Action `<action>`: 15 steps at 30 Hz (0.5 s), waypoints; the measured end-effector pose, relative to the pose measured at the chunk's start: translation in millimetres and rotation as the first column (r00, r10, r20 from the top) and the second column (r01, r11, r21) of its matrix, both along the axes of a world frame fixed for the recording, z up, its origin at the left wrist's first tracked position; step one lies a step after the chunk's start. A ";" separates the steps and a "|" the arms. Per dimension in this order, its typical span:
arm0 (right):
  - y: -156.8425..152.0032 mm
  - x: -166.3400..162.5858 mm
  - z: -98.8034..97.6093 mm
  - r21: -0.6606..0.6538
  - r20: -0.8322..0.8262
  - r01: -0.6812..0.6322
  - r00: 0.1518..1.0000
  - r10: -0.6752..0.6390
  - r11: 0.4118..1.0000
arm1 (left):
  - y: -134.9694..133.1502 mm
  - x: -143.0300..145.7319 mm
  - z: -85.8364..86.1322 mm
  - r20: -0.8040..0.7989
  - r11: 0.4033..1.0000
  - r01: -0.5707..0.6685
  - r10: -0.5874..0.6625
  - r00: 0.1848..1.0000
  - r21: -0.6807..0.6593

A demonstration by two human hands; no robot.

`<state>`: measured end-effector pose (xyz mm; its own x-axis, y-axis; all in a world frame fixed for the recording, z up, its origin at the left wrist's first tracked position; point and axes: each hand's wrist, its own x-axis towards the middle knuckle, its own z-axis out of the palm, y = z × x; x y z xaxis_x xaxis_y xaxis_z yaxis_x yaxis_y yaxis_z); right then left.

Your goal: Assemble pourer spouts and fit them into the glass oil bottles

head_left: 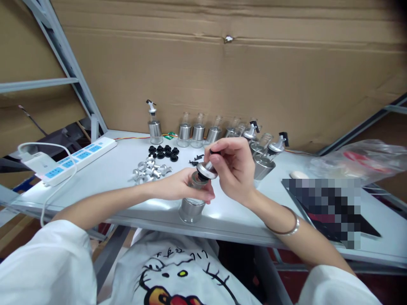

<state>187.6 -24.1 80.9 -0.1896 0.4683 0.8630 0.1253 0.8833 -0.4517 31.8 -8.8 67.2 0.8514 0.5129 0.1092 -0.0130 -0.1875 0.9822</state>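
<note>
A glass oil bottle [191, 210] with a metal sleeve stands near the table's front edge, slightly tilted. My left hand [186, 186] is wrapped round its neck. My right hand [235, 169] pinches a silver pour spout [206, 170] with a black stopper, which sits at the bottle's mouth; how deep it goes in I cannot tell. Behind my hands lie several black stoppers [163, 152], several silver spout caps [151, 169] and a few small black levers [196, 160].
Bottles without spouts [199, 131] line the back, with a spouted bottle [155, 127] at their left and more spouted bottles [265, 163] at right. A power strip [79, 159] lies left. A plastic bag [359, 161], white mouse [299, 174] and blurred dark flat object [327, 212] are right.
</note>
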 end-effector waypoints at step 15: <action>4.8 7.9 14.4 -0.252 0.175 -0.128 0.969 0.175 0.959 | -5.0 10.0 -2.0 -0.015 0.993 -0.122 0.122 0.992 0.005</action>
